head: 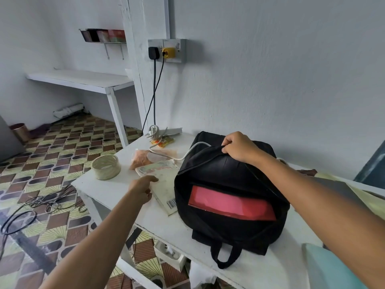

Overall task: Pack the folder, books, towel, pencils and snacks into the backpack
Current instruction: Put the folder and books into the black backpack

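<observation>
A black backpack (pixel 225 232) lies on the white table (pixel 116 190) with its main compartment unzipped. Inside it shows a red folder (pixel 231 205). My right hand (pixel 239 148) grips the far upper edge of the backpack's opening and holds it up. My left hand (pixel 142 189) rests on the left edge of a pale book (pixel 164 184) that lies flat just left of the backpack, a barcode on its near corner. Behind the book lie an orange-pink snack bag (pixel 143 159) and a small yellow packet (pixel 164 141).
A roll of tape (pixel 106 166) stands on the table's left part. A white cable (pixel 183 156) runs across the snack bag to the backpack. A light blue cloth (pixel 329 268) lies at the table's near right. Loose cables (pixel 41 205) cover the patterned floor.
</observation>
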`<state>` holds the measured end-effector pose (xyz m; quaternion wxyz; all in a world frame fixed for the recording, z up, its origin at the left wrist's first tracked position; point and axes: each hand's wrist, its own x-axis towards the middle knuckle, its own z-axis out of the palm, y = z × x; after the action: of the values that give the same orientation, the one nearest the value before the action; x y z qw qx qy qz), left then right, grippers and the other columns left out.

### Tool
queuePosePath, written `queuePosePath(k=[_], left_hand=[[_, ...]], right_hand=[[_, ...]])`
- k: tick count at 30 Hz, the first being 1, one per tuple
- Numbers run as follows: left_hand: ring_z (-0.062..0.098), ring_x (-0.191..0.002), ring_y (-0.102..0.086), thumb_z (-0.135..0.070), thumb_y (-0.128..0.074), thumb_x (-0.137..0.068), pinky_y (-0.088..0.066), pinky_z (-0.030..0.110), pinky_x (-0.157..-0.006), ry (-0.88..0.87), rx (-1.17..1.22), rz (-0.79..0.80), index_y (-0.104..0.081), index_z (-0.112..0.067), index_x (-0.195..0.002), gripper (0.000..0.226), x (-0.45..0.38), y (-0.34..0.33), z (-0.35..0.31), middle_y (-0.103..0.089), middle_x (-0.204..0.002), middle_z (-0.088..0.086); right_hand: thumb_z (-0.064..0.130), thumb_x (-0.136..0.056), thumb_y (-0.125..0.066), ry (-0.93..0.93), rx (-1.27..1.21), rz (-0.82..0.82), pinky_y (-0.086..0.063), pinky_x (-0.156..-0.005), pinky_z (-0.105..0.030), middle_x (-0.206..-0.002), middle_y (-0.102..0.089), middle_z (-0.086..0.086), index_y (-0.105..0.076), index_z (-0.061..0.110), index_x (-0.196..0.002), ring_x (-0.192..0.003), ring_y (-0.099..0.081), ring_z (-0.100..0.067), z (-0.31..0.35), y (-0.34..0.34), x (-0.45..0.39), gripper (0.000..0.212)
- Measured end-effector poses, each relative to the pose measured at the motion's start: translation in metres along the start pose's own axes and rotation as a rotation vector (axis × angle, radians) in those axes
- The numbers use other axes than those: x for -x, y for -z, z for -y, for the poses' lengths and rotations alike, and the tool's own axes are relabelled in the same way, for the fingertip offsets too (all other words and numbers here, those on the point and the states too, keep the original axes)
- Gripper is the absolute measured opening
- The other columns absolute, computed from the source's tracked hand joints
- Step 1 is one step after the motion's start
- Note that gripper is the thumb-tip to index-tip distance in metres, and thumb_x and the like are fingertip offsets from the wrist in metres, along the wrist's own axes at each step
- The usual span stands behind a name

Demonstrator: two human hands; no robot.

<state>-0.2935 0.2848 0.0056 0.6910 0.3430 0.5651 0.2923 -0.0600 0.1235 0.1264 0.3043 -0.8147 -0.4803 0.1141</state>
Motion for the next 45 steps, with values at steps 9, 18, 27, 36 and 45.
queuePosePath(k=[9,18,27,36,45], left_hand=[[0.025,-0.084,-0.064,0.0,-0.067,-0.074,-0.055,0.029,-0.066,-0.428,-0.256,-0.213,-0.064,-0.02,-0.089,0.025,0.011,-0.012,0.004,-0.067,-0.093,0.007],[0.029,-0.087,-0.066,0.005,-0.047,-0.082,-0.058,0.042,-0.073,-0.667,-0.268,-0.149,-0.052,-0.016,-0.111,0.036,0.028,-0.005,-0.056,-0.066,-0.1,0.011],[0.027,-0.069,-0.064,0.005,-0.052,-0.089,-0.056,0.043,-0.064,-0.377,-0.089,-0.012,-0.056,-0.002,-0.118,0.03,0.023,0.039,-0.075,-0.064,-0.092,0.017],[0.023,-0.038,-0.062,-0.015,-0.048,-0.089,-0.046,0.023,-0.032,-0.114,0.103,0.286,-0.053,0.004,-0.104,0.025,0.029,0.049,-0.023,-0.067,-0.053,0.012],[0.038,-0.08,-0.071,-0.012,-0.049,-0.089,-0.058,0.052,-0.061,-0.052,0.254,0.45,-0.042,-0.011,-0.141,0.053,0.029,0.013,0.027,-0.071,-0.1,0.02]], right_hand=[[0.002,-0.084,-0.056,0.009,0.006,-0.028,-0.044,-0.065,-0.025,-0.079,-0.062,0.001,-0.066,0.001,-0.086,-0.077,-0.058,-0.015,-0.003,0.0,-0.001,0.01],[0.001,-0.087,-0.055,0.029,0.027,-0.037,-0.037,-0.058,-0.018,-0.077,-0.059,0.003,-0.066,0.001,-0.089,-0.071,-0.053,-0.007,-0.005,0.005,-0.006,0.011],[0.001,-0.086,-0.054,0.031,0.024,-0.021,-0.039,-0.058,-0.019,-0.078,-0.059,0.003,-0.066,0.001,-0.089,-0.072,-0.055,-0.009,-0.005,0.003,-0.009,0.012],[0.004,-0.086,-0.056,0.012,0.011,-0.007,-0.039,-0.059,-0.019,-0.083,-0.063,0.001,-0.067,0.002,-0.089,-0.075,-0.056,-0.01,-0.01,0.001,-0.009,0.011],[0.004,-0.087,-0.057,0.001,-0.002,-0.03,-0.04,-0.06,-0.018,-0.082,-0.062,0.002,-0.066,0.0,-0.09,-0.075,-0.056,-0.01,-0.01,-0.002,-0.008,0.01]])
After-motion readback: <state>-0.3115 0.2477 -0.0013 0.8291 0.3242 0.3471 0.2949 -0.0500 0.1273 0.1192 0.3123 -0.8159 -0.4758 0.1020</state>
